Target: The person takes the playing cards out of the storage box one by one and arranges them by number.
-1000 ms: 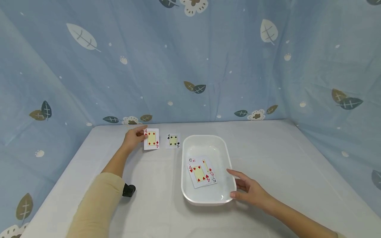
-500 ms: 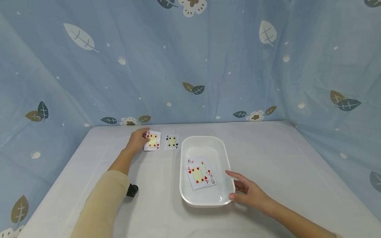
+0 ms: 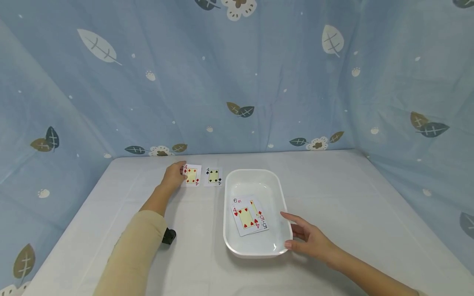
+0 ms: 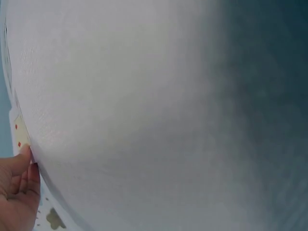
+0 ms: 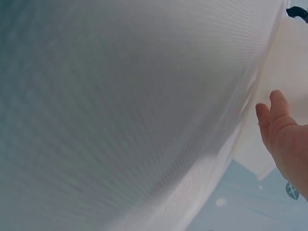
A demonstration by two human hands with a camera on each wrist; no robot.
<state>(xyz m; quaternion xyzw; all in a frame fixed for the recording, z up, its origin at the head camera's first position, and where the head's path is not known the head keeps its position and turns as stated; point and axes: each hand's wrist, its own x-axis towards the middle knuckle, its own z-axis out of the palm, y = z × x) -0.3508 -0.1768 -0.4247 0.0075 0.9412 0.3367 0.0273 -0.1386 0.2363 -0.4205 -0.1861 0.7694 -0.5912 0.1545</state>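
Left hand [image 3: 173, 176] pinches the four of diamonds [image 3: 192, 175] at one edge only; it could slip onto the worktop [image 3: 352, 197].

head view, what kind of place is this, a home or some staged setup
Likely a staged recording booth, not a lived-in room: blue leaf-print cloth hangs as backdrop on three sides of a white-covered table that bears only a white tray and playing cards.
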